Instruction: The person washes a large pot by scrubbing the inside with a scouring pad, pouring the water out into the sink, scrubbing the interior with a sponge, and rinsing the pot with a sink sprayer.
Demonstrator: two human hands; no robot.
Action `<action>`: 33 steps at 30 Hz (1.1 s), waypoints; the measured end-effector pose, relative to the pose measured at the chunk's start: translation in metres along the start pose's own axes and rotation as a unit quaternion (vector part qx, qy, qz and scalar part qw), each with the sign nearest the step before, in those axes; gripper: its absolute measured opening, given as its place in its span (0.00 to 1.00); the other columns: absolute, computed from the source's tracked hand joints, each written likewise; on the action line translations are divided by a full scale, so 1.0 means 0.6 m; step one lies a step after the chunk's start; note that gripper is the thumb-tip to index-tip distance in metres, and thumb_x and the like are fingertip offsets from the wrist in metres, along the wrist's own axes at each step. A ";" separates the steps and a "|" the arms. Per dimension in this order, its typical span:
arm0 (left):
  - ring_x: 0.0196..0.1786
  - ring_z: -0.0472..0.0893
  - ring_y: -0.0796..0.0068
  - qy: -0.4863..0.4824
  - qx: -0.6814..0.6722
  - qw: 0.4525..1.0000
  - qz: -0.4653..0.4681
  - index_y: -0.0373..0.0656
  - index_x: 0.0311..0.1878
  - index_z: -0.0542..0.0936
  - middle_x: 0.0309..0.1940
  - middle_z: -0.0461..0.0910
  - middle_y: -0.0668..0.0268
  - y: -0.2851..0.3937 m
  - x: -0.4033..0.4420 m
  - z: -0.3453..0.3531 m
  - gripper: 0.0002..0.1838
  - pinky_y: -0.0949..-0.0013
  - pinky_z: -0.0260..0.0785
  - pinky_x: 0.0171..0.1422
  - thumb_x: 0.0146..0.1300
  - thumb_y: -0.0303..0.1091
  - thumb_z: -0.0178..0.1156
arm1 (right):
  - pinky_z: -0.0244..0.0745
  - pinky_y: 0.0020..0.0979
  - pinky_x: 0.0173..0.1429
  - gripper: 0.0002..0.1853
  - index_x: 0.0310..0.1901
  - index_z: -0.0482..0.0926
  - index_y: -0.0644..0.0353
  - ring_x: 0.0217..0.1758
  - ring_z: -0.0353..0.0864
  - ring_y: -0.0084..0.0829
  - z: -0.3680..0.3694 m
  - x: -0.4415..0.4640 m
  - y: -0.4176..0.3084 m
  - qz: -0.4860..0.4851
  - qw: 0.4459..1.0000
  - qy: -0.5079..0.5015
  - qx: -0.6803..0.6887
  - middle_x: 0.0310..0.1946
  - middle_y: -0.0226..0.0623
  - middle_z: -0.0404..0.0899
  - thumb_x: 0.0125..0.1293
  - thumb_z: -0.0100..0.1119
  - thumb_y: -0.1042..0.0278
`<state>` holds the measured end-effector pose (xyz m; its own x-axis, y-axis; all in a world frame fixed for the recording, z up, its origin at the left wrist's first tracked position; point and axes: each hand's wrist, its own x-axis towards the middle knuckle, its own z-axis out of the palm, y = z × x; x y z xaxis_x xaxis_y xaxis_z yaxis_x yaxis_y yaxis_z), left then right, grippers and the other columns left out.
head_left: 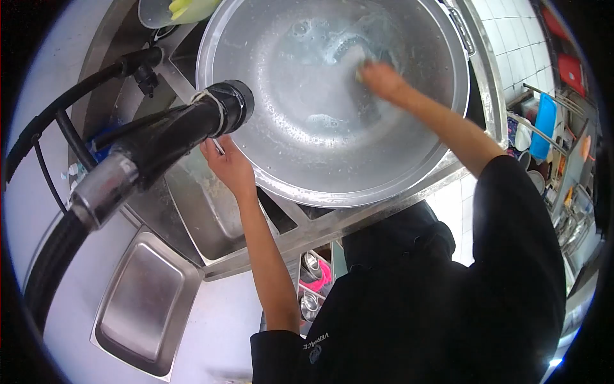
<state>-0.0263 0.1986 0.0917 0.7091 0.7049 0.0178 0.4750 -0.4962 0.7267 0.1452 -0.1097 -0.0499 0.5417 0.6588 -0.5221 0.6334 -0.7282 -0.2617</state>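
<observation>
A large round aluminium pot (307, 196) lies with its mouth toward me, soapy water (320, 121) and foam on its bottom. My left hand (231, 168) is closed around the side handle (218, 146) at the pot's left rim. Inside the pot, my right hand (387, 84) is at the bottom, upper right of centre. Its fingers are closed and slightly smeared by motion. A pale yellowish bit shows at the fingertips, too blurred to name. A second handle (462, 31) sits on the pot's far right side.
A black spray hose nozzle (224, 109) hangs over the pot's left rim. Below the pot is a metal sink frame (332, 221). A steel pan (144, 301) stands at lower left, a bowl (157, 14) at upper left. Shelves with a blue tray (543, 127) are at right.
</observation>
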 end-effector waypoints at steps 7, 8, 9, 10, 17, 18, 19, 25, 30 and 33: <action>0.60 0.70 0.49 -0.023 -0.011 0.999 -0.041 0.28 0.57 0.72 0.56 0.70 0.46 0.006 0.000 -0.003 0.18 0.57 0.58 0.66 0.70 0.31 0.50 | 0.79 0.43 0.48 0.08 0.36 0.82 0.58 0.45 0.84 0.45 0.099 -0.009 -0.278 -0.174 0.974 -0.005 0.145 0.42 0.44 0.82 0.59 0.54 0.70; 0.60 0.70 0.49 -0.021 -0.021 0.999 -0.043 0.28 0.57 0.73 0.56 0.70 0.46 0.012 0.002 0.000 0.18 0.57 0.58 0.67 0.70 0.31 0.50 | 0.80 0.42 0.47 0.08 0.36 0.82 0.57 0.45 0.84 0.45 0.105 0.019 -0.286 -0.189 0.973 0.034 0.126 0.42 0.44 0.83 0.59 0.54 0.70; 0.60 0.70 0.50 -0.024 -0.029 0.998 -0.047 0.28 0.57 0.73 0.56 0.70 0.46 0.016 0.000 -0.002 0.18 0.57 0.58 0.67 0.71 0.32 0.50 | 0.80 0.42 0.47 0.08 0.36 0.83 0.57 0.44 0.84 0.45 0.115 0.029 -0.288 -0.202 0.971 0.070 0.110 0.41 0.44 0.83 0.59 0.54 0.70; 0.60 0.70 0.50 -0.032 -0.027 0.998 -0.047 0.28 0.57 0.73 0.56 0.70 0.46 0.017 -0.003 -0.004 0.18 0.57 0.58 0.67 0.71 0.32 0.50 | 0.80 0.43 0.47 0.08 0.37 0.82 0.58 0.45 0.84 0.45 0.106 0.017 -0.269 -0.188 0.977 -0.017 0.095 0.41 0.44 0.81 0.59 0.55 0.69; 0.62 0.69 0.49 -0.015 -0.032 0.999 -0.039 0.31 0.58 0.73 0.58 0.70 0.46 -0.008 -0.001 0.000 0.18 0.59 0.57 0.68 0.72 0.34 0.51 | 0.79 0.42 0.52 0.11 0.45 0.80 0.59 0.53 0.81 0.45 -0.048 0.014 0.040 0.076 0.994 -0.062 -0.056 0.48 0.45 0.81 0.60 0.56 0.70; 0.62 0.69 0.49 -0.015 -0.029 0.999 -0.043 0.31 0.58 0.73 0.58 0.70 0.46 -0.011 0.000 0.000 0.18 0.59 0.57 0.68 0.72 0.34 0.51 | 0.80 0.42 0.51 0.11 0.44 0.80 0.60 0.52 0.81 0.45 -0.085 0.037 0.047 0.125 0.991 -0.025 -0.047 0.48 0.46 0.81 0.61 0.54 0.72; 0.62 0.69 0.49 -0.013 -0.025 0.999 -0.040 0.31 0.58 0.73 0.58 0.70 0.46 -0.007 0.000 -0.003 0.18 0.59 0.57 0.68 0.72 0.34 0.51 | 0.80 0.41 0.50 0.10 0.43 0.80 0.62 0.51 0.81 0.45 -0.103 0.063 0.037 0.126 0.991 0.039 0.008 0.47 0.47 0.80 0.61 0.54 0.73; 0.52 0.77 0.65 -0.011 -0.013 1.000 0.016 0.32 0.57 0.75 0.50 0.77 0.55 -0.001 0.001 0.003 0.19 0.66 0.65 0.60 0.74 0.39 0.51 | 0.78 0.40 0.54 0.08 0.40 0.79 0.61 0.51 0.79 0.43 -0.042 0.262 -0.183 -0.102 0.965 0.244 0.005 0.46 0.42 0.79 0.59 0.55 0.71; 0.52 0.76 0.67 -0.002 0.001 1.000 -0.014 0.30 0.58 0.73 0.51 0.77 0.56 0.007 -0.002 0.004 0.20 0.67 0.65 0.60 0.74 0.38 0.51 | 0.79 0.42 0.52 0.07 0.35 0.82 0.57 0.49 0.81 0.42 -0.058 0.279 -0.116 -0.180 0.938 0.288 -0.070 0.42 0.39 0.81 0.59 0.54 0.68; 0.51 0.77 0.66 -0.013 -0.023 1.000 -0.001 0.31 0.58 0.74 0.50 0.77 0.55 -0.012 -0.002 0.002 0.20 0.66 0.65 0.59 0.74 0.39 0.51 | 0.78 0.46 0.45 0.10 0.40 0.81 0.55 0.45 0.81 0.44 -0.066 0.206 0.072 -0.076 0.959 0.267 0.054 0.39 0.41 0.81 0.64 0.51 0.65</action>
<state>-0.0298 0.2009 0.0855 0.7219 0.6920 0.0000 0.4521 -0.4716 0.7571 0.2614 -0.0520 -0.0936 0.6717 0.7407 0.0106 0.6818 -0.6126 -0.3998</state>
